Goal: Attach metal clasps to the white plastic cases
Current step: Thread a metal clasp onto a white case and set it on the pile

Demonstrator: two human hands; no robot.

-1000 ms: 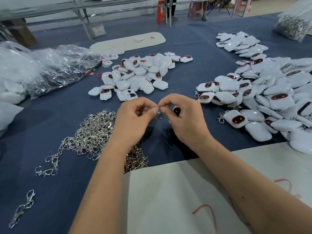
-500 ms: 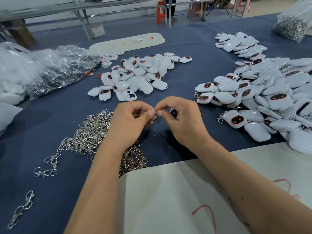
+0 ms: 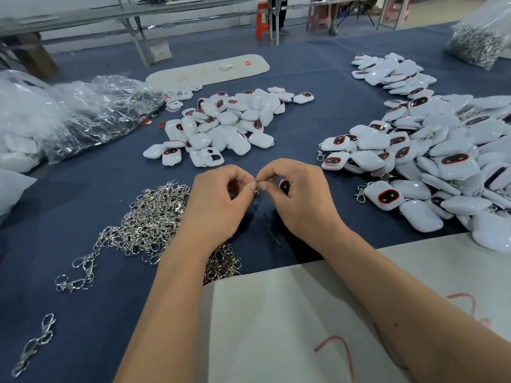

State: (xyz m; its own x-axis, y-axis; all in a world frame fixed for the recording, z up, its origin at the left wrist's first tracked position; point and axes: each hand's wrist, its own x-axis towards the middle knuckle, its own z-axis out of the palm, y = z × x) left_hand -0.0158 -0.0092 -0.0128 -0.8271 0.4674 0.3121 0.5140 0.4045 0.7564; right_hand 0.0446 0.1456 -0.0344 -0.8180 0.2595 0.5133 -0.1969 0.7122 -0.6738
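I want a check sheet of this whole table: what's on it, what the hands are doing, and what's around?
Surface: blue cloth table; white sheet at near edge.
Job's things: loose clasp pile; bare white cases in the middle; cases with clasps on the right.
Clutter: plastic bags far left; bagged metal parts far right.
Grippers: left hand and right hand pinch one clasp; right hand also holds a case.
Cables: nothing seen.
Surroundings: metal table frames, orange stool.

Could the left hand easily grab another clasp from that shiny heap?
Probably yes: the heap of clasps lies uncovered right beside the left hand. But its fingers now pinch a clasp, which it must release first.
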